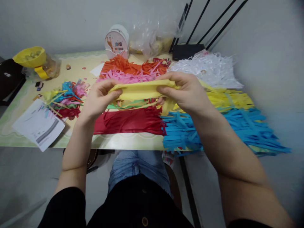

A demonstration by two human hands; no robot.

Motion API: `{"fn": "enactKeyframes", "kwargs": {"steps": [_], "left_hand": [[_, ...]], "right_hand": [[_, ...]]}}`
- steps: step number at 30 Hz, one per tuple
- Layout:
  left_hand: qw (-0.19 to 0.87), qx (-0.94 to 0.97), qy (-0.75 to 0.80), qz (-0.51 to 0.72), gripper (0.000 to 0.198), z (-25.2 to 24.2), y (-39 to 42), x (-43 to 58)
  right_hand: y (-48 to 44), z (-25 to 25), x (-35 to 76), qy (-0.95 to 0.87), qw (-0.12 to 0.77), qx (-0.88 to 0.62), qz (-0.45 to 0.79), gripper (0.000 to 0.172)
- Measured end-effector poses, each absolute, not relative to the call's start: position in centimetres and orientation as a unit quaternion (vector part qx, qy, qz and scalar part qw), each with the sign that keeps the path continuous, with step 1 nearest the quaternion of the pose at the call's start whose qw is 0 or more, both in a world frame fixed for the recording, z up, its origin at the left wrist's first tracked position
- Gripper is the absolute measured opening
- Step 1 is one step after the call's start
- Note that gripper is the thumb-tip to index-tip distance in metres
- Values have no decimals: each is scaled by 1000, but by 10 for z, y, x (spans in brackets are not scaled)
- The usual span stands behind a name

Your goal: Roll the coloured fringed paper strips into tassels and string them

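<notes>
A folded strip of yellow tissue paper (140,90) with a cut fringe is stretched level between both hands above the table. My left hand (101,96) pinches its left end between thumb and fingers. At the other end, my right hand (184,90) grips the paper, and loose yellow strands hang under it. Below the hands lies a dark red fringed tissue sheet (129,121), with a bit of green fringe (125,104) behind it. Pink fringe (135,75) and orange fringe (135,67) are farther back. Blue fringe (251,126) and more yellow fringe (229,98) spread out at the right.
White fringe (206,69) lies before a black router (187,50) with tall antennas. A round tub (117,39) and a plastic bag (152,41) stand along the wall. On the left are mixed tassels (67,98), a labelled white packet (39,123) and a yellow bowl (29,57).
</notes>
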State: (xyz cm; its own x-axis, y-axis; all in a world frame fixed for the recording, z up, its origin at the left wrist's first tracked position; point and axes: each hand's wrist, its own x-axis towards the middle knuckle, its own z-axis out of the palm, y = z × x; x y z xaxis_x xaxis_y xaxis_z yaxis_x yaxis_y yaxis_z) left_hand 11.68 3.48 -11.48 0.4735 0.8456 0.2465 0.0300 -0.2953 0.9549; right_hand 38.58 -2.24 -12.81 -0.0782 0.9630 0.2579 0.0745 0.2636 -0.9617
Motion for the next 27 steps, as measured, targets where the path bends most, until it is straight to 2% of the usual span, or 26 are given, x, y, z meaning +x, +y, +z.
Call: {"fn": "enactKeyframes", "kwargs": {"steps": [7, 9, 11, 14, 18, 21, 25, 27], "left_hand": [[540, 626, 306, 471, 18, -128, 29, 123], [542, 630, 292, 474, 22, -128, 28, 124], [531, 642, 278, 478, 31, -127, 26, 124], [482, 673, 284, 484, 38, -128, 23, 124], [405, 715, 308, 479, 37, -130, 19, 124], [364, 729, 320, 483, 36, -127, 17, 124], [379, 741, 348, 432, 33, -123, 16, 124], [415, 729, 352, 415, 32, -122, 15, 125]], "right_hand": [[-28, -140, 375, -535, 578, -417, 452, 21], [-29, -141, 376, -518, 587, -393, 483, 20], [-31, -140, 377, -512, 595, -371, 497, 27], [-33, -138, 377, -550, 596, -393, 433, 33], [-37, -130, 376, -615, 554, -462, 318, 20], [-41, -125, 376, -643, 526, -490, 263, 27], [-45, -123, 376, -659, 503, -520, 209, 13], [-46, -122, 375, -656, 502, -522, 212, 11]]}}
